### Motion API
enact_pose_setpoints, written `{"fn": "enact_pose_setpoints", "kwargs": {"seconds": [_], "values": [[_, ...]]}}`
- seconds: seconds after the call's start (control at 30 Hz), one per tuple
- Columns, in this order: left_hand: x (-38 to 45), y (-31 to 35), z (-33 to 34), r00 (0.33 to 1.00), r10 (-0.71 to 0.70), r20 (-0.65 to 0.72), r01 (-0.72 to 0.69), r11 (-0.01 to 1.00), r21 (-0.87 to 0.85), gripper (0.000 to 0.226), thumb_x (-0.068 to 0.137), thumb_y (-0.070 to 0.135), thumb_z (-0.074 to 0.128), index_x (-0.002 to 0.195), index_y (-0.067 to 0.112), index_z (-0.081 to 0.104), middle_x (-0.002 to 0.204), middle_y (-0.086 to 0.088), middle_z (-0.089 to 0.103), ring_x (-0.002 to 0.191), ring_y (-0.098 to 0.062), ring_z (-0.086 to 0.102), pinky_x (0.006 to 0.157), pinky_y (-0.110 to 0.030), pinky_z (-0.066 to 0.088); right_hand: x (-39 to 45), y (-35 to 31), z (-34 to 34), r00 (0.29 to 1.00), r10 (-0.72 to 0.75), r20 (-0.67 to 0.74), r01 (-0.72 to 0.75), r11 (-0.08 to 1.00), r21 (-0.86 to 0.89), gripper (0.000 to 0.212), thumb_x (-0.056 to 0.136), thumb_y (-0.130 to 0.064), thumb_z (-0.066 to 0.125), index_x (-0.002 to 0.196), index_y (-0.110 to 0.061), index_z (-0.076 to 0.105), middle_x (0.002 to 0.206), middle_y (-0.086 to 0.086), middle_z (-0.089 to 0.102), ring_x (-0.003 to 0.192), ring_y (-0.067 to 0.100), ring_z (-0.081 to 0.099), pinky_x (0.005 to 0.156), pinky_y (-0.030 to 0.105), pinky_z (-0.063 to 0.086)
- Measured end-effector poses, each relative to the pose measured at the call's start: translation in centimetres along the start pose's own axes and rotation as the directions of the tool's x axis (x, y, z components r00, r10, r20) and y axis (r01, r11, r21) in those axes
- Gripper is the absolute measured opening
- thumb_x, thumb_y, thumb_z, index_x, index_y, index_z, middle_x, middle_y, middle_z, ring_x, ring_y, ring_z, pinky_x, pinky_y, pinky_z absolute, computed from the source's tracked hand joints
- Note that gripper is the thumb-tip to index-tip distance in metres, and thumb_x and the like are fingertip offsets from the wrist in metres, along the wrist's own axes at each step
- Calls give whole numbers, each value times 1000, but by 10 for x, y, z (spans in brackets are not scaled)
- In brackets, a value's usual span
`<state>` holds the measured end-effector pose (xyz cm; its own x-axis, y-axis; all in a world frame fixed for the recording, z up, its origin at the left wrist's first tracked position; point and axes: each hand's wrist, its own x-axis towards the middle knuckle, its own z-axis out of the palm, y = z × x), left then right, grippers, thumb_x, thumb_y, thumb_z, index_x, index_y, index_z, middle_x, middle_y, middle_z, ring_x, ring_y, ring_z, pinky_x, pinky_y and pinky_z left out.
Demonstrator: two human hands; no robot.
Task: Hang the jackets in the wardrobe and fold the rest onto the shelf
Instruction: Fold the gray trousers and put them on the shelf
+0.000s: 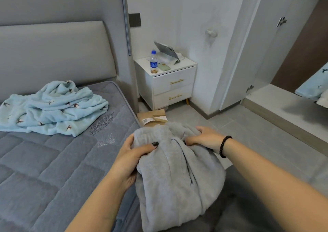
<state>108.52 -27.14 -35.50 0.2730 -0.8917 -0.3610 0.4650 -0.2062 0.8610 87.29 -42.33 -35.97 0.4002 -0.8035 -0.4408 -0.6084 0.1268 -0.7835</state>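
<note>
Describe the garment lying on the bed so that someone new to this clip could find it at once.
Start at the grey padded headboard and drop to the quilted grey mattress below it. The garment lies crumpled in a heap near the headboard. It is pale blue fleece dotted with small dark bird shapes, unlike the plain grey fleece garment gripped in both hands at the bed's edge.

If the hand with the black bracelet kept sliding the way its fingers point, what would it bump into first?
Probably the left hand. The right hand grips the grey fleece garment with fingers pointing left across its top, and the left thumb lies just beyond on that fabric. Depth is hard to judge.
</note>
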Motion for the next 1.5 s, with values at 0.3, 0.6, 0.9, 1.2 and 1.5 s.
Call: {"fn": "enact_pose_setpoints", "kwargs": {"seconds": [0.3,0.6,0.9,1.2,1.5], "values": [[66,21,108,971,-48,235,42,999,30,41,54,2,86,94,-1,76,100,-21,73,90,-33,73,69,-37,59,-16,45,-81,746,-153,-648,506,763,403,55,69,-17,83,111,-43,59,120,-3,64,108,14,63,86,35,54],[187,-51,194,936,-1,351,-122,937,328,39,67,-6,81,94,20,70,93,-4,76,88,-19,73,69,-25,57,18,141,-137,742,-85,-665,429,822,374,62,78,14,64,114,-35,58,112,-12,67,110,14,62,82,28,56],[310,-133,238,937,-195,291,46,892,449,50,58,13,88,98,6,60,88,-3,75,81,-15,72,66,-24,57,135,223,-166,881,107,-461,193,808,556,31,83,-7,70,109,-21,62,105,-8,69,100,12,65,76,27,57],[373,-137,273,953,-181,244,-11,782,624,50,61,14,92,105,7,68,93,1,76,86,-11,73,68,-19,56,180,252,-225,819,213,-533,86,873,480,32,76,10,71,89,-16,58,87,-6,63,82,15,61,70,32,57],[353,-33,351,951,-172,259,-31,777,629,53,48,11,96,87,10,60,78,-1,73,69,-8,65,61,-23,56,112,157,-325,787,92,-611,58,974,221,38,74,-15,77,91,-41,55,91,-10,63,83,16,63,76,36,52]]}}
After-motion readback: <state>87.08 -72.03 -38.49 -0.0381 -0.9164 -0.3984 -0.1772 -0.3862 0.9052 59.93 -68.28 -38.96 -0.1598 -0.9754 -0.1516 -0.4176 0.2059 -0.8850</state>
